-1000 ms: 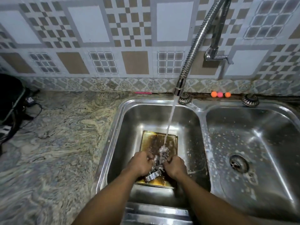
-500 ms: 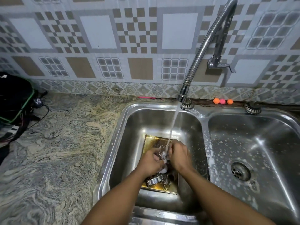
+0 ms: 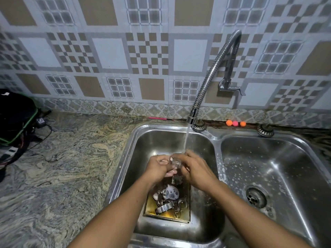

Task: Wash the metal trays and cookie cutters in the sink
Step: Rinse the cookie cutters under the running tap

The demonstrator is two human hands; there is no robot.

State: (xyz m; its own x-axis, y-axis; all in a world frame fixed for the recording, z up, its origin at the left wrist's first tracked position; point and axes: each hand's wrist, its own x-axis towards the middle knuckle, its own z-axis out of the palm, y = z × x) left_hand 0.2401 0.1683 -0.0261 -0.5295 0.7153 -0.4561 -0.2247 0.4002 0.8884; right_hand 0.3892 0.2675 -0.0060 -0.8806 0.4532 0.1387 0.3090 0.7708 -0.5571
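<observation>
- Marbled stone worktop (image 3: 59, 169) carries a double steel sink (image 3: 217, 140); patterned tile wall (image 3: 111, 54) behind.
- Nearest: both forearms reach in over the front rim of the left basin (image 3: 161, 140).
- Metal tray (image 3: 186, 213), brassy and stained, lies flat on the left basin's floor, toward its front edge.
- Loose cookie cutters (image 3: 165, 206) are piled on the tray; a rounded pale piece with dark spots (image 3: 172, 192) lies among them, kind unclear.
- Left hand (image 3: 157, 167) and right hand (image 3: 195, 167) meet above the tray's far end, fingers curled, both closed around one small shiny cutter (image 3: 174, 162) pinched between them.
- Water stream (image 3: 185, 140) lands right on the held cutter and the right-hand fingers.
- Right basin (image 3: 295, 169) is flecked with foam; drain (image 3: 256, 196) lies toward its front left.
- Flexible metal faucet (image 3: 209, 76) arches from a wall mount over the left basin's back rim.
- Three small balls (image 3: 235, 123), orange, pink, orange, sit at the worktop's back edge behind the sink.
- Black bag (image 3: 15, 115) with cables sits at the far left edge of the worktop.
</observation>
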